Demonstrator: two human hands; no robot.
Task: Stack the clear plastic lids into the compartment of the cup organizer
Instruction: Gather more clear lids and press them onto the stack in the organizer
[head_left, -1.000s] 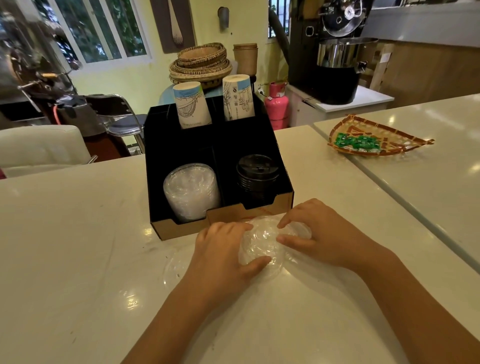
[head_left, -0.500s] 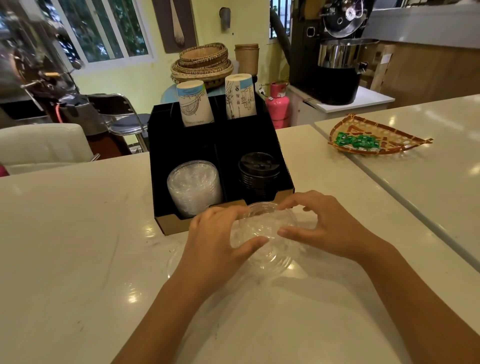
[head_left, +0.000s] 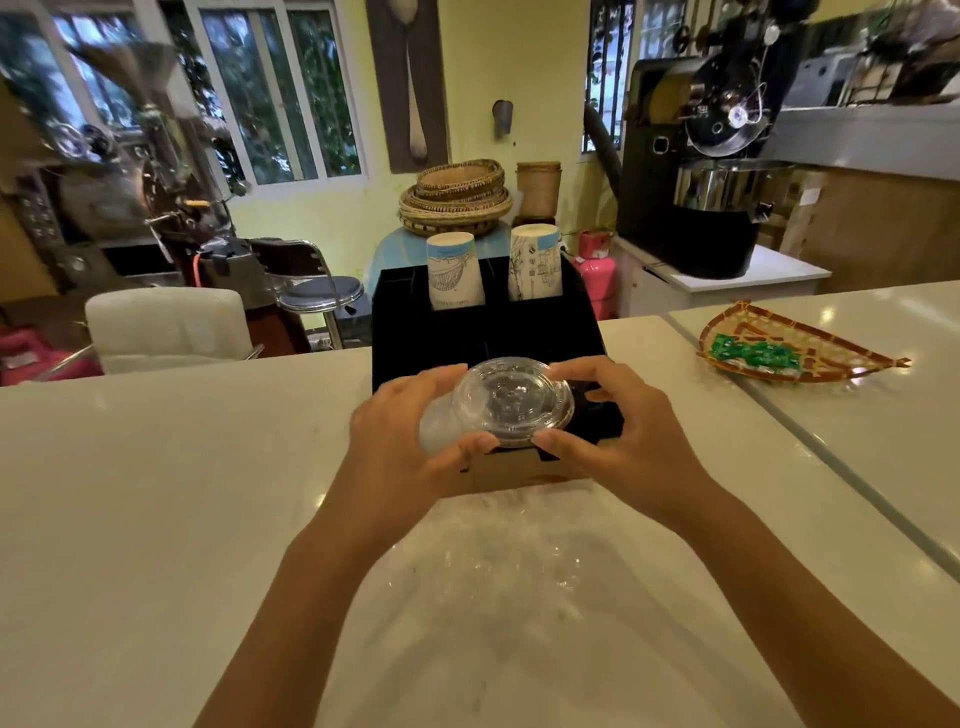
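Hands (head_left: 519, 447) with clear lids (head_left: 511, 405) hide organizer (head_left: 483, 332) front (contents unseen).

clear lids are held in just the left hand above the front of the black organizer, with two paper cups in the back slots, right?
Not quite: the head view shows both the left hand and right hand holding the clear lids. They are above the front of the black organizer, with two paper cups behind.

The scene is lit dimly and warmly, with daylight admitted through the barred white-framed windows (head_left: 270, 98) at the back. Soft glare patches are scattered over the glossy pale stone counter (head_left: 156, 519). The left and upper edges are smeared by blur, and straight lines are bowed by wide-angle distortion. The background is rendered soft.
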